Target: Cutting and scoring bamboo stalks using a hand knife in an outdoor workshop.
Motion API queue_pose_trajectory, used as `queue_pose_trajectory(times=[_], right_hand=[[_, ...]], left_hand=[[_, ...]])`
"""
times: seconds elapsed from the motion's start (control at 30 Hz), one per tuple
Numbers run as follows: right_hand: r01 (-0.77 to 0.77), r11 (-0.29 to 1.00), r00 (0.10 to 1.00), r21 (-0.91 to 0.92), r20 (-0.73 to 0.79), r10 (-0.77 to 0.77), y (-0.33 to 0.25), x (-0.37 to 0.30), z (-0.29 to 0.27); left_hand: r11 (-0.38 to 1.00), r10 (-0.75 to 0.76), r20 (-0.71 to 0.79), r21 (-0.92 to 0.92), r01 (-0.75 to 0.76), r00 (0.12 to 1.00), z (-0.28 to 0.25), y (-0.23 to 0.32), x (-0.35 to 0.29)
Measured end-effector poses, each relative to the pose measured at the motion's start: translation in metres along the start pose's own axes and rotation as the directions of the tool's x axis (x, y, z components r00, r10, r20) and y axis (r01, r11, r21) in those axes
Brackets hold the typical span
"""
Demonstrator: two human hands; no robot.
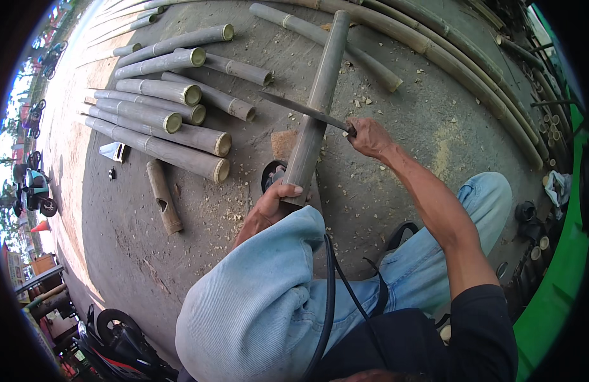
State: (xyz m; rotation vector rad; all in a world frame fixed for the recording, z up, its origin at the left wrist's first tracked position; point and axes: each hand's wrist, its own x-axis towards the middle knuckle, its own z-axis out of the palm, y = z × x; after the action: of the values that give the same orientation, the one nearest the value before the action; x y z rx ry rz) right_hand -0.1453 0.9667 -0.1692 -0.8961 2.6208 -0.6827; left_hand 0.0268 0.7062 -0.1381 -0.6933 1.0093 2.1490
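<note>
Bamboo pole [309, 146] extends forward from the gripping left hand [272, 199]; right hand [369, 137] clasps knife [302, 109].

Looks steeply down and forward from head height, fisheye-wide; takes in denim-clad legs [250, 286] close below, left hand [273, 202] and right hand [371, 137] farther out, ground [428, 114] beyond.

Daylight comes from left; sunlit ground [65, 127] glares, near washed out. Shaded floor [129, 267] is dimmer, evenly lit. Centre looks fairly sharp. Fisheye bends long bamboo poles [423, 44] and green panel [562, 286]; corners go black.
</note>
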Motion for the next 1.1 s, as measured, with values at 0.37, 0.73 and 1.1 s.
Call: queue_pose_trajectory(times=[0.37,0.73,1.1], right_hand=[[-0.309,0.946,0.949,0.096,-0.036,0.314,0.016,0.012,-0.004],[0.074,0.992,0.995,-0.101,0.078,-0.066,0.002,-0.002,-0.001],[-0.159,0.986,0.986,0.051,-0.045,0.161,0.019,0.003,0.001]], left_hand=[[0.996,-0.021,0.153,-0.086,0.034,0.988,-0.01,-0.008,0.005],[0.524,0.286,-0.066,0.846,-0.098,0.956,0.033,0.023,0.008],[0.69,0.137,-0.104,0.723,-0.02,0.985,0.042,0.035,-0.013]])
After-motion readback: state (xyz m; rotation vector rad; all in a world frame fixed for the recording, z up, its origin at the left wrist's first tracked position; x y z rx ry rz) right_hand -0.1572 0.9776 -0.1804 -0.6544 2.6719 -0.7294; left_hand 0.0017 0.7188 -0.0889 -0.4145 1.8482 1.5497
